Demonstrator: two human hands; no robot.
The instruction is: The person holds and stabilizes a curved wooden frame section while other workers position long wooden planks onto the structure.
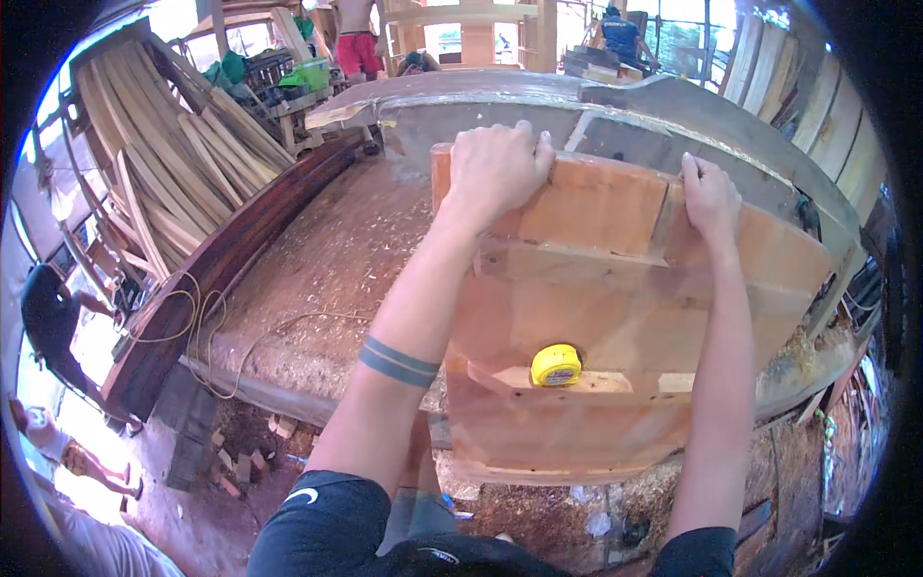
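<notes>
Dark shorts at lower edge, forearms reaching up. Left hand [495,168] curled over top edge of wooden frame panel [615,317]; right hand [710,197] fingers hooked on same edge, further right. Panel stands tilted against grey hull timber [538,101]. Yellow tape measure [556,365] sits loose on panel ledge: likely slides off if panel tips. Open sawdust floor [327,260] left; right side cramped, plank ends close. Cord [207,327] loops on floor: trip hazard.

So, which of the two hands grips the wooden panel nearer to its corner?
The left hand: it wraps over the top left corner of the wooden panel. The right hand grips the top edge further along.
</notes>
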